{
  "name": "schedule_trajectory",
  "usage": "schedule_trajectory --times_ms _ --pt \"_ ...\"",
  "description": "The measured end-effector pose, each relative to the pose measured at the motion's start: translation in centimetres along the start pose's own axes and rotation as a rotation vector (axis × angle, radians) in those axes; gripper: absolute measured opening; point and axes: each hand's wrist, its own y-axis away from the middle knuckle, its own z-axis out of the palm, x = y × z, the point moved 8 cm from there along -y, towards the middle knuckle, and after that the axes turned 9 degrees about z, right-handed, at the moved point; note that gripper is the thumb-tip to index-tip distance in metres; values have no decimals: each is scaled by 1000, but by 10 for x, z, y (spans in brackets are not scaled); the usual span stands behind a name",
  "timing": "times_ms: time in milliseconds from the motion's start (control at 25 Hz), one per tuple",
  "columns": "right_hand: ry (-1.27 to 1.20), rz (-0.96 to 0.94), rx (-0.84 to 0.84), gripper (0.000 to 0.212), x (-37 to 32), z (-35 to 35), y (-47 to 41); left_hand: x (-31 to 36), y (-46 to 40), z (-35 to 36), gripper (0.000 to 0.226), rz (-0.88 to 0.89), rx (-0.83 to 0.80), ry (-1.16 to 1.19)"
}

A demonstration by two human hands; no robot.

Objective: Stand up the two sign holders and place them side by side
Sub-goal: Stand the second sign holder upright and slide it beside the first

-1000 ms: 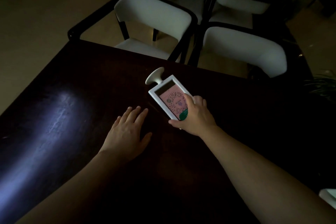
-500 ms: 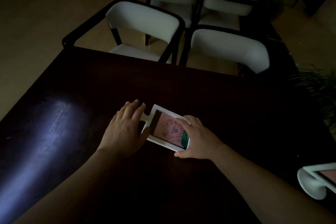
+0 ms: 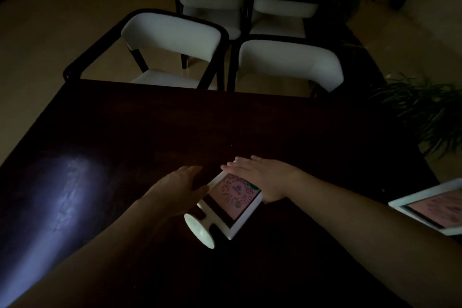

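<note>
A white sign holder (image 3: 233, 204) with a pink card lies tilted low over the dark table (image 3: 150, 127), its round base (image 3: 200, 230) pointing toward me. My left hand (image 3: 178, 191) presses against the frame's left edge, thumb on the rim. My right hand (image 3: 262, 177) lies flat along the frame's far edge, fingers stretched out, palm at its right corner. The frame is held between both hands. The second sign holder (image 3: 432, 205), also white with a pink card, lies flat at the right edge of view, partly cut off.
Two white chairs with black frames (image 3: 172, 35) (image 3: 290, 62) stand at the table's far edge, with more chairs behind them. A potted plant (image 3: 425, 110) stands beyond the right side. A pale patch of light (image 3: 67, 192) falls on the table's left part.
The sign holder has swung round: its base, which pointed away and then left, now points toward me. My left hand moved off the base to the frame's edge. More of the second holder shows.
</note>
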Motion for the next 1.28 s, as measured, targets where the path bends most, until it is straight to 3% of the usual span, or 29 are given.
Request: schedule_trajectory --times_ms 120,280,400,520,640,800,960,1280 --pt "-226 141 92 126 5 0 22 1 1 7 63 -14 0 105" --pt "-918 632 368 91 10 33 78 6 0 14 59 -34 -29 240" --pt "-1525 973 348 66 -19 89 98 15 -3 19 58 -13 -48 201" --pt "-1920 1022 318 65 -45 109 86 22 -4 23 64 37 -64 119" --pt "-2180 947 340 64 -61 104 69 30 -2 31 91 119 -106 -65" --pt "-2333 934 342 60 -67 101 63 37 6 40 107 152 -117 -204" --pt "-2369 806 324 57 -62 91 63 41 17 38 101 151 -49 -170" --pt "-2042 662 490 59 -31 49 63 55 46 24 82 272 184 -180"
